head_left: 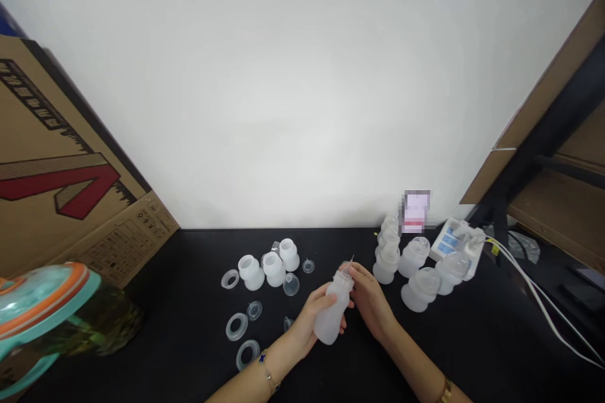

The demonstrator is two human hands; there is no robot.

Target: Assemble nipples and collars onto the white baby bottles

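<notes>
Two bare hands meet over one frosted plastic bottle (328,327), held in front of the person above the black bench (198,258). The left hand (309,321) has a closed grip around the bottle's body. The right hand (371,302) is at the neck end, its fingers (358,277) curled in against the top. A thin pale spike (351,259) stands out of the neck; whether those fingers pinch it is too small to tell. The bottle's long axis tilts, base down toward the lower left and neck up toward the right, so the right hand is the nearer to the neck and the left to the base.

Left of the hands, three white collars (273,269) stand on the bench among clear caps (291,284) and pale rubber rings (237,327). To the right, several upright bottles (420,289) cluster near a white power strip (454,242) with a white cable (534,296). A cardboard box (61,164) leans at the left, and a teal lid (42,302) with an orange rim sits at the near left edge.
</notes>
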